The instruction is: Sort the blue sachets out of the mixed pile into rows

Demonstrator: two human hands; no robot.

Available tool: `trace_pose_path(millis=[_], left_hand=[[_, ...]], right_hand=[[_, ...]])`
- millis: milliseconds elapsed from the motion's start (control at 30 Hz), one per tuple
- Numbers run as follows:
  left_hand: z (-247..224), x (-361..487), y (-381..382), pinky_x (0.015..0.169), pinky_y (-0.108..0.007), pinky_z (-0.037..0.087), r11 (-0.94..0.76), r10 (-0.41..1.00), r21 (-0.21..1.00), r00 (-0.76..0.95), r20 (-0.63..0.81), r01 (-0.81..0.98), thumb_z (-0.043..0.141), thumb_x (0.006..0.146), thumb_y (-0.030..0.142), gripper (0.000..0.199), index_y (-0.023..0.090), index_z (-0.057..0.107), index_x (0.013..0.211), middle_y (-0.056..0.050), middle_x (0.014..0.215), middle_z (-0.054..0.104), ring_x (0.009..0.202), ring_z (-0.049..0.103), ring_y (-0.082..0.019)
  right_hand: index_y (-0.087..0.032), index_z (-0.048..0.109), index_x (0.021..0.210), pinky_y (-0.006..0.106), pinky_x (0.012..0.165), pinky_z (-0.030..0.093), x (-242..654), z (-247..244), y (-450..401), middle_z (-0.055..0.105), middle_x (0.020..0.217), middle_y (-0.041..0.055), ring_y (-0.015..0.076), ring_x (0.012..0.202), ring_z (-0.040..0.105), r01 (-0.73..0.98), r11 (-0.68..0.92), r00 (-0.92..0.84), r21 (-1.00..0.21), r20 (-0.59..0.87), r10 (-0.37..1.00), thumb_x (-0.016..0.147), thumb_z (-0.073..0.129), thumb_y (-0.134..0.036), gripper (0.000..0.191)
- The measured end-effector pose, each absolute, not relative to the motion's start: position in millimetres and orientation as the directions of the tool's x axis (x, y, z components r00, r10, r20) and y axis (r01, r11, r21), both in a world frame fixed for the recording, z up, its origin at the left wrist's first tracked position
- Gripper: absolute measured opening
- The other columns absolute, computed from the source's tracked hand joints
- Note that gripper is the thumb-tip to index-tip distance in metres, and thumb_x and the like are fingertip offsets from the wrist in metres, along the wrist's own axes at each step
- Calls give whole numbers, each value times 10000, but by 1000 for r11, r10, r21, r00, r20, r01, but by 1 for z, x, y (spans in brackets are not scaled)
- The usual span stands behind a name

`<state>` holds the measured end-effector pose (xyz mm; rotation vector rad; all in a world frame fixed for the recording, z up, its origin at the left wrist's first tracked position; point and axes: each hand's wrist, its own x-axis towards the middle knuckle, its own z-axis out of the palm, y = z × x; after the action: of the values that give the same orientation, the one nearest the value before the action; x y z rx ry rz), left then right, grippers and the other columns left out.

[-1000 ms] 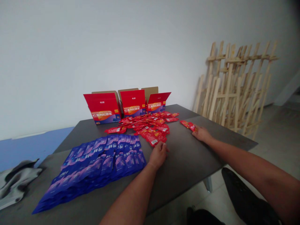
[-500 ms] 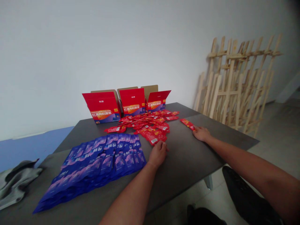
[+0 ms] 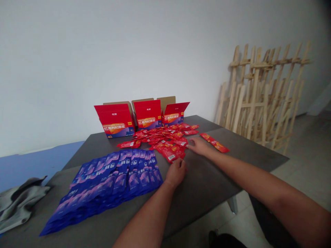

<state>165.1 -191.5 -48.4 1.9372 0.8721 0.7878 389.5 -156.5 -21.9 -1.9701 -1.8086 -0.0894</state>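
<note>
Our left hand (image 3: pixel 176 173) sits curled at the near edge of the loose red sachets (image 3: pixel 165 139), its fingertips on the lowest ones; we cannot tell whether they pinch anything. Our right hand (image 3: pixel 198 146) reaches in flat from the right, fingers extended and slightly spread, just beside the pile and holding nothing we can see. The sachets lie heaped mid-table, below three open red cartons (image 3: pixel 147 114), with a short row of red sachets (image 3: pixel 214 143) apart to the right. They look light, soft and slick, so they will likely slide over one another and over the dark table (image 3: pixel 219 172). A pinch on a flat sealed edge should work better than a grab at the heap. Blue sachets (image 3: pixel 113 179) lie in overlapping rows at lower left, a grey cloth (image 3: pixel 20 205) sits beyond them, and a wooden lattice (image 3: pixel 258 96) leans against the wall at right.
</note>
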Motion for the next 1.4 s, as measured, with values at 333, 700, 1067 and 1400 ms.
trace_pose_path(millis=[333, 700, 1067, 1400], left_hand=[[-50, 168, -193, 583, -222, 360, -389, 821, 870, 543, 179, 302, 379, 890, 359, 273, 174, 549, 783, -19, 722, 624, 647, 545, -121], [-51, 168, -191, 573, -216, 388, -316, 829, 926, 534, 165, 205, 382, 896, 373, 253, 188, 550, 856, -11, 755, 646, 604, 560, -111], [-42, 169, -188, 529, -210, 375, -153, 909, 985, 401, 110, 77, 477, 846, 485, 315, 171, 491, 815, 25, 623, 546, 508, 477, -89], [-39, 166, -190, 537, -210, 331, -241, 905, 964, 386, 182, 111, 493, 831, 419, 290, 165, 504, 692, 32, 609, 494, 563, 444, -95]], right_hand=[[-135, 505, 1258, 408, 951, 373, 347, -26, -106, 550, 1237, 171, 308, 1132, 503, 951, -196, 236, -237, 151, 960, 776, 567, -430, 569], [-212, 625, 1028, 351, 773, 474, 374, -8, -158, 676, 956, 58, 204, 848, 597, 470, -68, 117, -880, -14, 993, 876, 408, -474, 373], [-161, 538, 1084, 397, 742, 518, 327, -1, -233, 685, 916, 100, 203, 774, 663, -58, -271, -224, -961, -252, 941, 894, 411, -451, 369], [-109, 360, 1350, 395, 1044, 330, 306, -14, -220, 414, 1360, 183, 269, 1242, 418, 817, 136, 39, -561, 289, 957, 664, 669, -292, 775]])
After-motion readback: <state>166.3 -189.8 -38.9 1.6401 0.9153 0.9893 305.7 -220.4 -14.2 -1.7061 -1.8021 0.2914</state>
